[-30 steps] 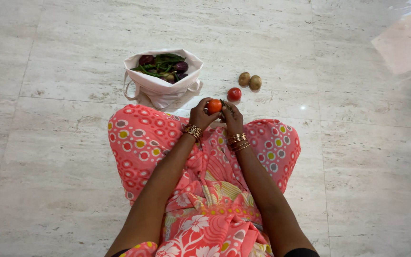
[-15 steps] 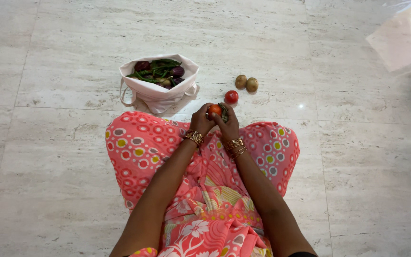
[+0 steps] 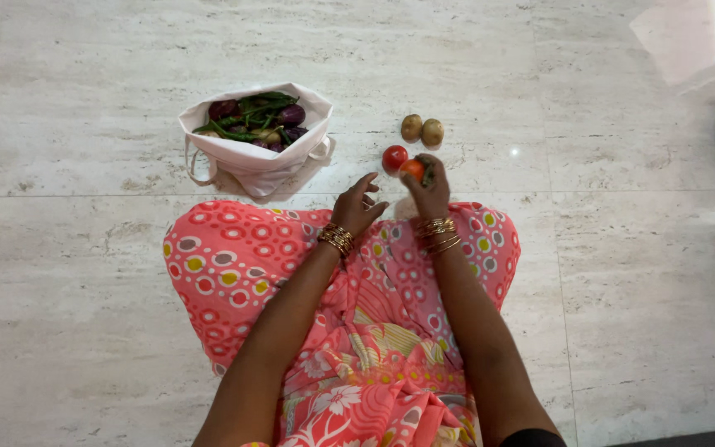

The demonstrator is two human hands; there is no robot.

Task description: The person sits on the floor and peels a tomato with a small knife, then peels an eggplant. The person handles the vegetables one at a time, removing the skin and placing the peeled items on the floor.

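The small round orange-red tomato (image 3: 412, 169) now sits in the right hand (image 3: 429, 192) alone, fingers curled around it with a bit of green stalk showing at its 3 o'clock side. Half a second ago both hands cupped it together just above the knees; since then the right hand has carried it outward, toward 12 o'clock, and the left hand (image 3: 357, 209) has let go. That left hand now hangs over the edge of the lap with its fingers spread and loose, holding nothing.

The held tomato now hovers just beside a second round red tomato (image 3: 394, 156) lying on the floor at its 10 o'clock, so close that the two nearly touch in this view; whether the held one has reached the floor cannot be told. Beyond them at 12 o'clock lie two small brownish-green potatoes (image 3: 422, 130), touching one another. The hand-over from two hands to one suggests the handling of this tomato is finished and it is joining the group laid out on the pale marble tile floor (image 3: 581, 273).

Well to the left, at about 10 o'clock from the hands, stands an open white cloth bag (image 3: 251, 156) with purple aubergines and green pods inside. The person sits cross-legged in a pink patterned garment (image 3: 233, 257), gold bangles on both wrists.
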